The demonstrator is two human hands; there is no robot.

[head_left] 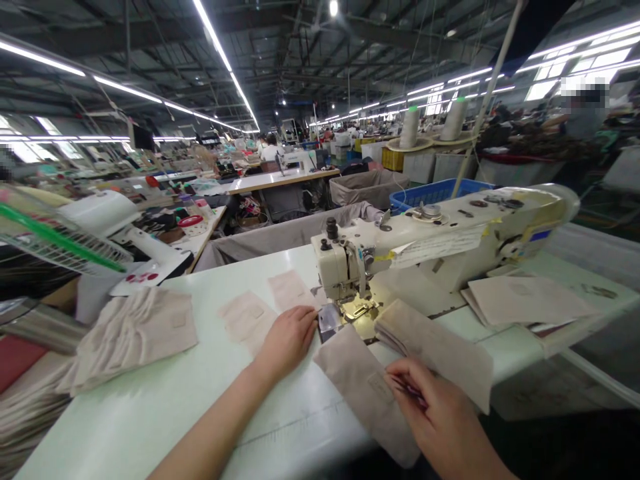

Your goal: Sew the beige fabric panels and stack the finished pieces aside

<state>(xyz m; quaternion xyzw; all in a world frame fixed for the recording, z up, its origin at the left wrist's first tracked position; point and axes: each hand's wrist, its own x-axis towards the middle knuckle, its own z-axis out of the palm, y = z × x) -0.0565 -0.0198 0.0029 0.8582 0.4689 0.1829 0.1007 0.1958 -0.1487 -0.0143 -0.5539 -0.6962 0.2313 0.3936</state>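
A cream sewing machine (440,243) stands on the white table (165,400), its needle and presser foot (357,308) just ahead of my hands. My left hand (289,337) rests on the table left of the foot, fingers curled against a thin beige patch (249,319). A long beige fabric piece (367,393) runs from the foot toward me. My right hand (434,413) pinches that piece near its small sewn label, fingers closed on it. A folded beige bundle (433,347) lies just right of the foot.
A stack of beige pieces (131,335) lies at the table's left, more (525,300) at the right. Another patch (289,289) sits by the machine head. A grey cloth bin (280,235) and a blue crate (430,192) stand behind. Other workstations fill the hall.
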